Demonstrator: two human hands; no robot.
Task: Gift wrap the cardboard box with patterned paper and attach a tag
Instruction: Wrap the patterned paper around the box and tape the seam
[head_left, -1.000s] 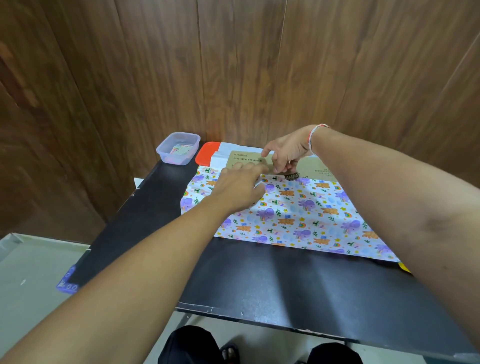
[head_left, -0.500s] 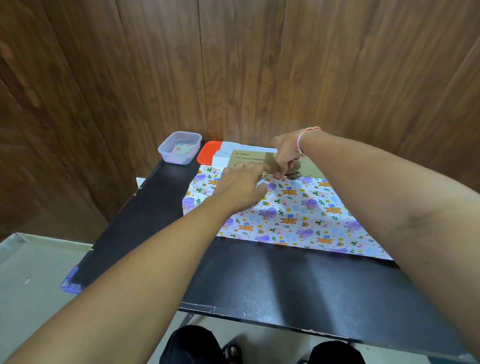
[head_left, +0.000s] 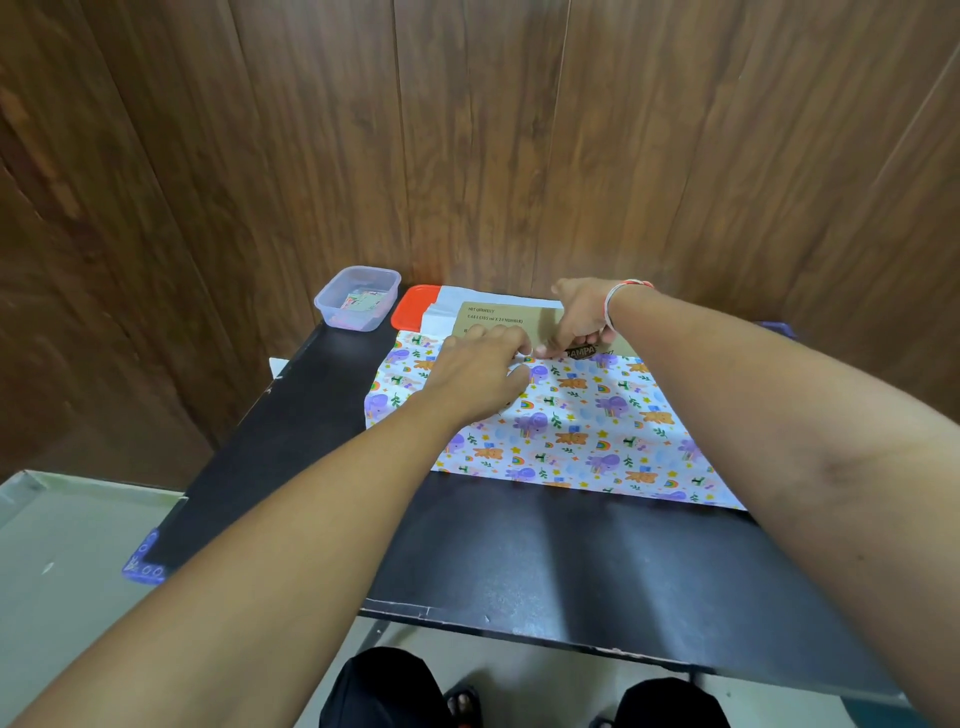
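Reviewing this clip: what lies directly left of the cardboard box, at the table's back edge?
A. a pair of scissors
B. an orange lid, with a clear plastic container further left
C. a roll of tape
B: the orange lid lies just left of the cardboard box, with the clear container beyond it.

Black table (head_left: 545, 561), flat top, chipped pale along near edge, far edge against wood-panel wall. Landmark: patterned paper (head_left: 597, 431), spread flat on far right part of tabletop, animal print facing up. Cardboard box (head_left: 498, 319) lying flat at far edge of paper, partly overlapped by it. Orange lid (head_left: 408, 309) just left of box, at paper's far left corner. Clear plastic container (head_left: 358, 299) left of lid, small items inside, near wall.
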